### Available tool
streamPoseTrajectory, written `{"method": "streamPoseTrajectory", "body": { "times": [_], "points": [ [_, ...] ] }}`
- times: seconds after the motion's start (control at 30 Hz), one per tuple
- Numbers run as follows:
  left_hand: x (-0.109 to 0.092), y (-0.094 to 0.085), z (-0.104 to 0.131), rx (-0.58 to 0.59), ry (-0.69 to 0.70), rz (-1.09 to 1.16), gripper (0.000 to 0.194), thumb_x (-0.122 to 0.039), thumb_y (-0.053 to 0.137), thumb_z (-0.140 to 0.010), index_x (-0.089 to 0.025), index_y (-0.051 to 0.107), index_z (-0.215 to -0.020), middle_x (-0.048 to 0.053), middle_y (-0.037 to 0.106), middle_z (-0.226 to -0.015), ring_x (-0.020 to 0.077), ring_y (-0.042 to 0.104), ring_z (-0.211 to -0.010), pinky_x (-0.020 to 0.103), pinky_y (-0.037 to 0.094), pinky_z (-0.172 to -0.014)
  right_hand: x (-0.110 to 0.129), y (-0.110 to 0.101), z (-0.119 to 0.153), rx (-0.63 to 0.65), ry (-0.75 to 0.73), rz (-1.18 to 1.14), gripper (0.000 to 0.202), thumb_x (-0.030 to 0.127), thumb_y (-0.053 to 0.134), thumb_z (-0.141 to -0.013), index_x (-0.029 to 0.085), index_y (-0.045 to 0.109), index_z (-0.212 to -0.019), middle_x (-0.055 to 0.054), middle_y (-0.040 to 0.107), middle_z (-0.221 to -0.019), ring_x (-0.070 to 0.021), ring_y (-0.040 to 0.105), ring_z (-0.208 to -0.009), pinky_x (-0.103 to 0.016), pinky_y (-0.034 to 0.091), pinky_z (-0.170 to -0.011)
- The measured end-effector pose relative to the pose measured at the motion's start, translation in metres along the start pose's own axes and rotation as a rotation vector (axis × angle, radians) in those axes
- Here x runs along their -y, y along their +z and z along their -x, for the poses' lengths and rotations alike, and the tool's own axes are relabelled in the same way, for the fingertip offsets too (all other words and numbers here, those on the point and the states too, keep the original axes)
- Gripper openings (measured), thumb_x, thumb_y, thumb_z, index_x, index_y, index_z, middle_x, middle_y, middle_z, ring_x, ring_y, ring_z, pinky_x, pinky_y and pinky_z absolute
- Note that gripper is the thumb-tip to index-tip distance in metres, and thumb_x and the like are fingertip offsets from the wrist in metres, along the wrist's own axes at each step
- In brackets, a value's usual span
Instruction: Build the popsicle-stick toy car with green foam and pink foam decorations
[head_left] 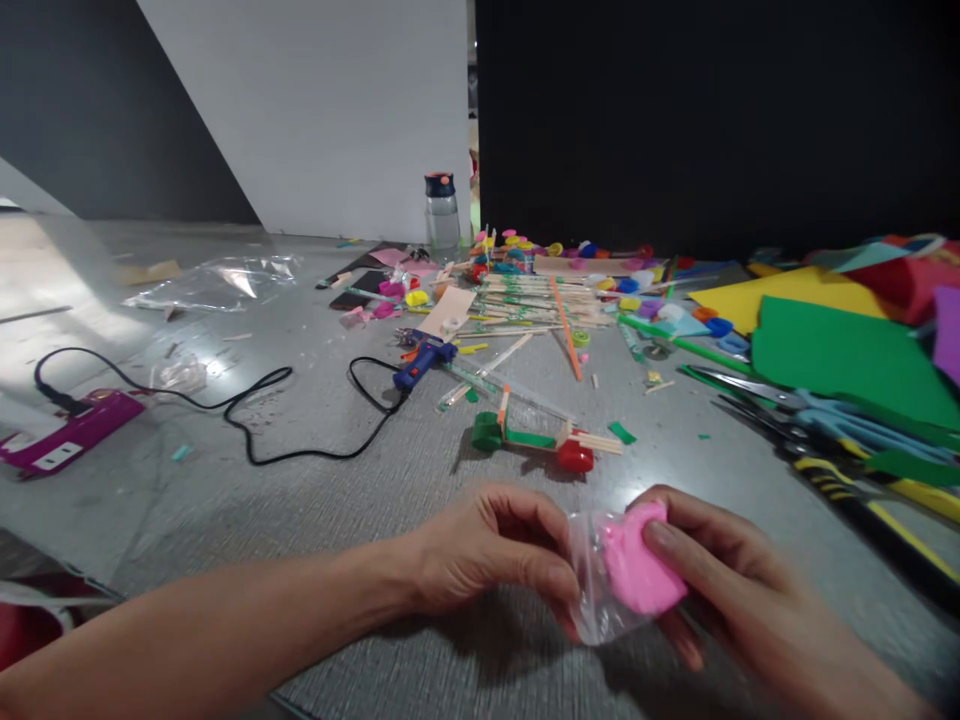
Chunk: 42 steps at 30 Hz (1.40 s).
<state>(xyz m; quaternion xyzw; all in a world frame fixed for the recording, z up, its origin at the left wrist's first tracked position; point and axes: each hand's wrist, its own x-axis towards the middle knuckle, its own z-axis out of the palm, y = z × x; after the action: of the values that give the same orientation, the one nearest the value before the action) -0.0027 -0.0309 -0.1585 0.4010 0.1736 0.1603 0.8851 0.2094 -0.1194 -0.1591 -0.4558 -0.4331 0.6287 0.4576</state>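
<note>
A small clear zip bag point(591, 610) with a pink lump that looks like modelling clay point(642, 565) is held up between my two hands near the table's front. My left hand point(517, 560) pinches the bag by its zip edge, fingers closed. On the other side, my right hand point(712, 570) grips the bag around the pink lump, thumb on top. Just beyond them stands a little craft-stick model point(529, 438) with a green roll at its left end and red caps at its right.
A blue glue gun point(424, 362) trails a black cable to a purple power strip point(112, 412) at left. Craft sticks point(532, 300), caps and straws litter the back. Scissors point(810, 405), a yellow-black cutter point(862, 500) and green sheets point(840, 355) lie right. A water bottle point(442, 215) stands behind.
</note>
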Motion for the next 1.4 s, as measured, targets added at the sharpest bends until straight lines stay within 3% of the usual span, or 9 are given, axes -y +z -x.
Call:
{"method": "streamPoseTrajectory", "body": {
  "times": [0.27, 0.43, 0.63, 0.9, 1.07, 1.17, 1.3, 1.4],
  "points": [
    [-0.003, 0.002, 0.002, 0.03, -0.055, -0.017, 0.028, -0.039, 0.09, -0.066, -0.016, 0.077, -0.076, 0.002, 0.073, -0.074, 0.0158, 0.07, -0.065, 0.033, 0.056, -0.071, 0.007, 0.007, 0.003, -0.028, 0.08, -0.004, 0.045, 0.06, 0.069, -0.091, 0.018, 0.063, -0.079, 0.001, 0.059, -0.066, -0.0076, 0.052, -0.045, -0.016, 0.044, -0.042],
    [-0.003, 0.005, 0.004, -0.007, -0.06, -0.075, 0.028, -0.035, 0.085, -0.073, -0.011, 0.071, -0.077, 0.003, 0.071, -0.072, 0.0126, 0.068, -0.058, 0.029, 0.055, -0.065, 0.004, 0.005, 0.003, 0.012, 0.026, -0.014, 0.039, 0.055, 0.064, -0.097, 0.019, 0.063, -0.082, 0.002, 0.058, -0.069, -0.0073, 0.052, -0.046, -0.016, 0.044, -0.043],
    [-0.003, 0.01, 0.005, -0.078, -0.043, -0.147, 0.031, -0.032, 0.086, -0.071, -0.013, 0.063, -0.075, -0.001, 0.066, -0.066, 0.0073, 0.061, -0.053, 0.019, 0.052, -0.052, 0.005, 0.006, 0.005, -0.106, -0.117, 0.26, 0.043, 0.057, 0.058, -0.099, 0.021, 0.062, -0.077, 0.004, 0.054, -0.059, -0.0089, 0.052, -0.047, -0.017, 0.042, -0.046],
    [-0.001, 0.008, 0.011, -0.17, 0.02, -0.419, 0.018, -0.029, 0.066, -0.088, -0.017, 0.053, -0.085, -0.004, 0.06, -0.071, 0.0027, 0.054, -0.043, 0.011, 0.041, -0.037, 0.008, 0.009, 0.012, -0.201, -0.14, 0.345, 0.037, 0.055, 0.057, -0.099, 0.025, 0.065, -0.08, 0.002, 0.056, -0.064, -0.012, 0.054, -0.048, -0.021, 0.045, -0.045],
    [0.002, 0.01, 0.014, -0.196, 0.077, -0.488, 0.013, -0.026, 0.061, -0.091, -0.018, 0.051, -0.087, -0.007, 0.053, -0.065, 0.0029, 0.052, -0.043, 0.011, 0.042, -0.039, 0.006, 0.009, 0.011, -0.213, -0.167, 0.302, 0.037, 0.052, 0.061, -0.097, 0.024, 0.062, -0.073, 0.002, 0.055, -0.064, -0.0117, 0.053, -0.046, -0.021, 0.044, -0.044],
    [0.001, 0.012, 0.012, -0.217, 0.094, -0.492, 0.012, -0.023, 0.062, -0.089, -0.017, 0.052, -0.086, -0.006, 0.055, -0.07, 0.003, 0.054, -0.046, 0.011, 0.044, -0.04, 0.007, 0.012, 0.013, -0.242, -0.108, 0.296, 0.038, 0.056, 0.062, -0.095, 0.025, 0.063, -0.074, 0.002, 0.054, -0.064, -0.0127, 0.052, -0.048, -0.022, 0.044, -0.045],
    [-0.001, 0.011, 0.009, -0.152, 0.072, -0.366, 0.016, -0.024, 0.072, -0.083, -0.015, 0.06, -0.089, -0.003, 0.06, -0.076, 0.003, 0.055, -0.051, 0.015, 0.053, -0.05, 0.011, 0.016, 0.014, -0.258, -0.083, 0.349, 0.042, 0.062, 0.061, -0.094, 0.025, 0.062, -0.074, 0.002, 0.054, -0.064, -0.0131, 0.051, -0.05, -0.023, 0.043, -0.046],
    [-0.002, 0.01, 0.009, -0.111, 0.001, -0.341, 0.021, -0.031, 0.074, -0.082, -0.013, 0.063, -0.084, -0.002, 0.06, -0.073, 0.0026, 0.055, -0.049, 0.013, 0.049, -0.047, 0.011, 0.012, 0.01, -0.219, -0.118, 0.443, 0.043, 0.06, 0.055, -0.098, 0.024, 0.061, -0.074, 0.002, 0.053, -0.059, -0.0129, 0.051, -0.049, -0.023, 0.042, -0.048]
  ]
}}
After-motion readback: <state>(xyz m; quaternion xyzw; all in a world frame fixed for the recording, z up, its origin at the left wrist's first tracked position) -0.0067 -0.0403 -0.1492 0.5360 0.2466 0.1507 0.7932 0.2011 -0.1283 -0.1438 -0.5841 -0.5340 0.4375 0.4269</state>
